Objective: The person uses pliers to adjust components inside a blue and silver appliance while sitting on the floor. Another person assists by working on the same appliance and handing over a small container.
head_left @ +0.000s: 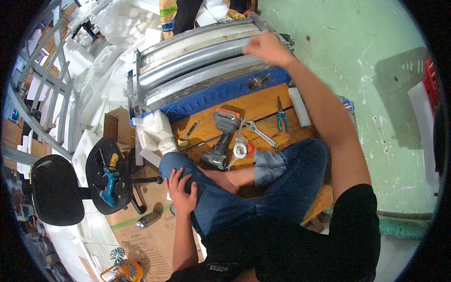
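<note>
My left hand (182, 191) lies palm down on my left thigh, fingers apart, holding nothing. Stretched far forward, my right hand (268, 49) is over the right end of a metal roller (202, 57) with its fingers curled in. Whatever it may grip is too small or hidden to tell. The roller sits in a metal frame on a blue plastic crate (206, 97). Before me on a wooden platform (277, 138) lie a grey and orange cordless drill (226, 121), an adjustable wrench (261, 134), teal-handled pliers (282, 117) and a coiled white cable (240, 150).
Left of me, a black chair (56, 190) bears a teal power tool (110, 185). A metal flask (149, 218) lies on cardboard. White foam blocks (157, 129) border the crate; another person's dark-clad leg (187, 15) is beyond it. Green floor (338, 37) stretches along the right.
</note>
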`<state>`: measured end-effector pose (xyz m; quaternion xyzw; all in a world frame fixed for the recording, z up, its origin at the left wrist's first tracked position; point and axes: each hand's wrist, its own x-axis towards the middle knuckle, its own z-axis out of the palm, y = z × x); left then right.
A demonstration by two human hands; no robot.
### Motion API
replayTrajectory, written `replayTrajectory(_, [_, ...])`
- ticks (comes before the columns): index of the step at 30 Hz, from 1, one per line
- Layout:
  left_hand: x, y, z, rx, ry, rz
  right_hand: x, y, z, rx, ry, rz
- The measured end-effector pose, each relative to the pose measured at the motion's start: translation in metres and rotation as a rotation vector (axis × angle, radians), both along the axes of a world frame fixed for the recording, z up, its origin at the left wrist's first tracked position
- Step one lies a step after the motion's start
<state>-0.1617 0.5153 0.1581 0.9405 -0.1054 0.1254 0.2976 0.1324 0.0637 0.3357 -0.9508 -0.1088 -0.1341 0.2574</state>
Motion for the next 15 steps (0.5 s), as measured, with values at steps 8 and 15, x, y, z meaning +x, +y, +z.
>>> replayTrajectory(8, [0.009, -0.019, 0.004, 0.052, 0.034, -0.065, -0.161, -0.091, -0.287, -0.313, 0.809, -0.471])
replayTrajectory(15, [0.01, -0.013, 0.004, 0.057, 0.021, -0.033, -0.151, -0.078, -0.268, 0.674, 0.576, -0.892])
